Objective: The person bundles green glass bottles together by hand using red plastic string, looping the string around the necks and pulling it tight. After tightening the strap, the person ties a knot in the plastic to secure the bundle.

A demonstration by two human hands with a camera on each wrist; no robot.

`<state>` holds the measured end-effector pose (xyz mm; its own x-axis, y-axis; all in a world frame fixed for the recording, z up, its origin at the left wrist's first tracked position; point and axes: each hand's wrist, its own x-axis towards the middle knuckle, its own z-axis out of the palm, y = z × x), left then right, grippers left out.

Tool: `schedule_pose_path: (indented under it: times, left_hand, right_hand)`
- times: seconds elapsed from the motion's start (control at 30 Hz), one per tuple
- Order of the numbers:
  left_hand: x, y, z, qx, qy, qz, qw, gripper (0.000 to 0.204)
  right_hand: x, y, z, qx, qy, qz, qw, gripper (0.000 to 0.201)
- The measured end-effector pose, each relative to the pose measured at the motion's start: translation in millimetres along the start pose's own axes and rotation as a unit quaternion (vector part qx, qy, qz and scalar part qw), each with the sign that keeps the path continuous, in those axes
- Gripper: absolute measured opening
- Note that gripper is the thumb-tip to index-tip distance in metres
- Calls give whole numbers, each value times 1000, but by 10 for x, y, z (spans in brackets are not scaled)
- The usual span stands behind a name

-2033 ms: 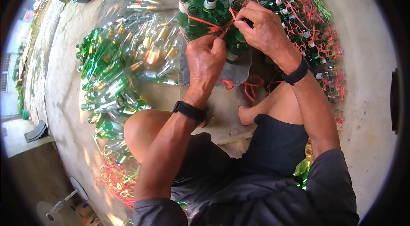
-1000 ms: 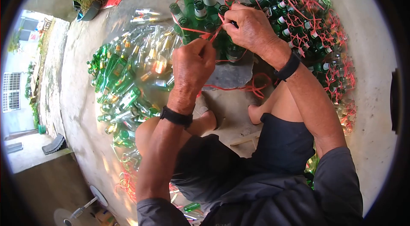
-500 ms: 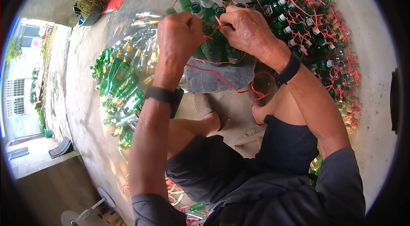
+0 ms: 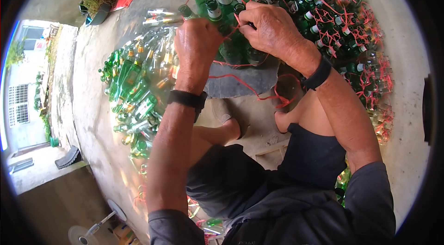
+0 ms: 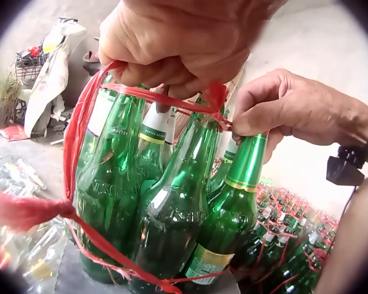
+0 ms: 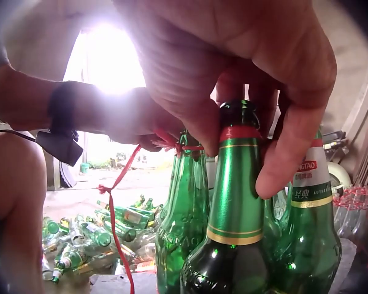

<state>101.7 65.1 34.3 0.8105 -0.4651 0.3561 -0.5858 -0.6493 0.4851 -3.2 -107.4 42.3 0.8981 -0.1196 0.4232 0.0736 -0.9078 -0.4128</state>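
Left hand (image 4: 196, 43) clamps the red twine (image 5: 70, 153) around upright green bottles (image 5: 172, 214) on the grey slab (image 4: 231, 88); right hand (image 4: 273, 30) seems to pinch it beside a neck. Uneven tugging could slip the loop and topple one!

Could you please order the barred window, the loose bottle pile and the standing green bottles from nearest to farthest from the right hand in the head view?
1. Standing green bottles, at the right hand.
2. Loose bottle pile, off to the left.
3. Barred window, at the far left.
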Motion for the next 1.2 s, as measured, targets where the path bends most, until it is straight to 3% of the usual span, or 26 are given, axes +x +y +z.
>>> schedule_pose_path:
  times: [0.23, 0.43, 0.5, 0.63, 0.8, 1.1, 1.2]
  left_hand:
    - [-79, -42, -13, -71, -20, -64, 995, 17]
    - [-167, -31, 10, -126, -5, -93, 988, 17]
    - [-201, -17, 59, -188, 53, -85, 977, 20]
    - [-209, -58, 140, -241, 37, -127, 962, 23]
    - [-224, -82, 95, -204, 18, -97, 974, 24]
    - [-208, -58, -34, -72, -3, 8, 997, 21]
    - [-183, -52, -48, -73, -18, 3, 997, 21]
  right_hand:
    - [-4, 3, -7, 7, 10, -7, 1000, 8]
    - [-18, 23, 25, -2, 17, -8, 1000, 8]
    - [-37, 27, 19, 7, 9, -3, 1000, 4]
    - [-57, -30, 6, 0, 40, -25, 999, 4]
    - [-74, 66, 50, -15, 40, -135, 990, 20]
    - [-90, 81, 36, -48, 1, -139, 989, 19]
    - [-89, 81, 44, -50, -3, -134, 990, 19]
